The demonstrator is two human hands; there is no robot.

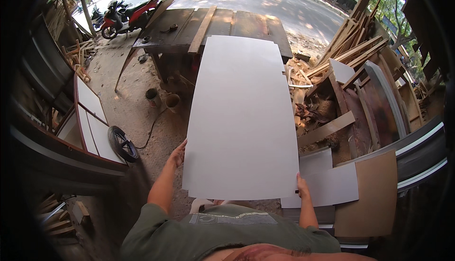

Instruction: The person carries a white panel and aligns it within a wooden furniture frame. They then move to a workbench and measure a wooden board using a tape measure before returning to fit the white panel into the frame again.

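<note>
A large white rectangular panel (pixel 241 119), notched at its corners, stretches out in front of me between my two hands. Its far end reaches over the near edge of a dark wooden workbench (pixel 258 22). My left hand (pixel 178 154) is closed on the panel's left edge, with the fingertips hidden beneath. On the opposite edge, near the close right corner, my right hand (pixel 302 185) grips the panel, and its fingers are partly hidden too. White sheets (pixel 332 187) and a brown board (pixel 367 194) lie just right of my right hand.
A loose plank (pixel 203 30) rests on the bench. Two buckets (pixel 152 97) stand on the ground to the left, near a black wheel (pixel 123 144) and a white cabinet (pixel 90 119). Scrap timber (pixel 353 55) and frames fill the right side. A red motorbike (pixel 130 17) is parked by the road.
</note>
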